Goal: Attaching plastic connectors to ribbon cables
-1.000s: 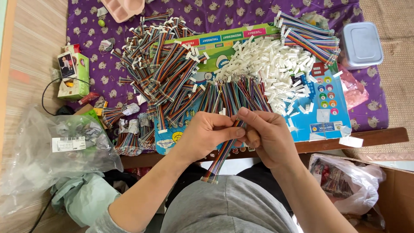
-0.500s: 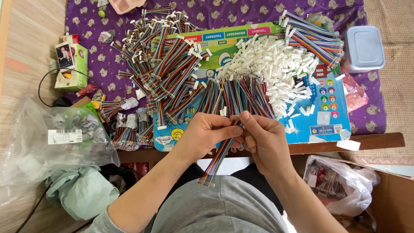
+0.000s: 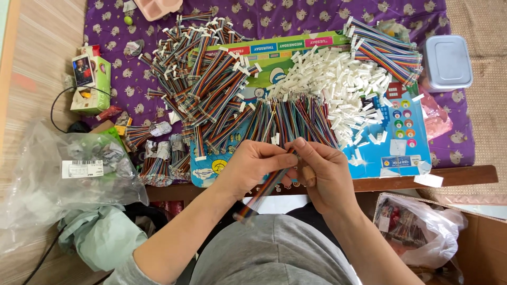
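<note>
Both of my hands meet low in the middle of the frame, over the near edge of the table; my left hand (image 3: 254,164) is curled around a rainbow ribbon cable (image 3: 262,191), which runs down and to the left from my fingers and ends in loose wire tips just above my grey shirt (image 3: 274,252); my right hand (image 3: 323,171) pinches the upper end of that same cable between thumb and fingertips, touching the left hand; whether a small connector sits under those fingertips I cannot tell, since the fingers hide it; just beyond my knuckles a row of bare-ended ribbon cables (image 3: 296,117) lies fanned out on a blue printed board (image 3: 402,138); above that, right of centre, a heap of white plastic connectors (image 3: 338,79) spreads across the board; in the upper middle a large pile of finished cables with white ends (image 3: 211,89) covers a purple patterned cloth (image 3: 274,18); at the upper right another bundle of ribbon cables (image 3: 388,48) lies beside a pale lidded plastic box (image 3: 447,62); at the left edge a crumpled clear plastic bag (image 3: 63,174) sits below a small green carton (image 3: 91,79); a second bag (image 3: 422,227) rests at the lower right.
</note>
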